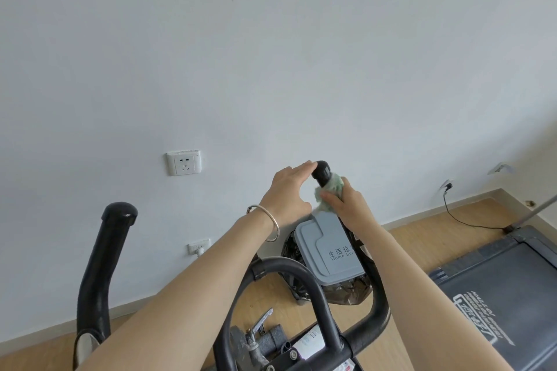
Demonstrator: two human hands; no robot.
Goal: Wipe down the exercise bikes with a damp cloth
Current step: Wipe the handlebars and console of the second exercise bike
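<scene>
Where R hand grips, pale-green cloth, bunched round blk handlebar

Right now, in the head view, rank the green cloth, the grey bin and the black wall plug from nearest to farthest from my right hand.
1. green cloth: held in the grip of the right hand.
2. grey bin: just below the hand, on the floor.
3. black wall plug: far right, low on the wall.
</scene>
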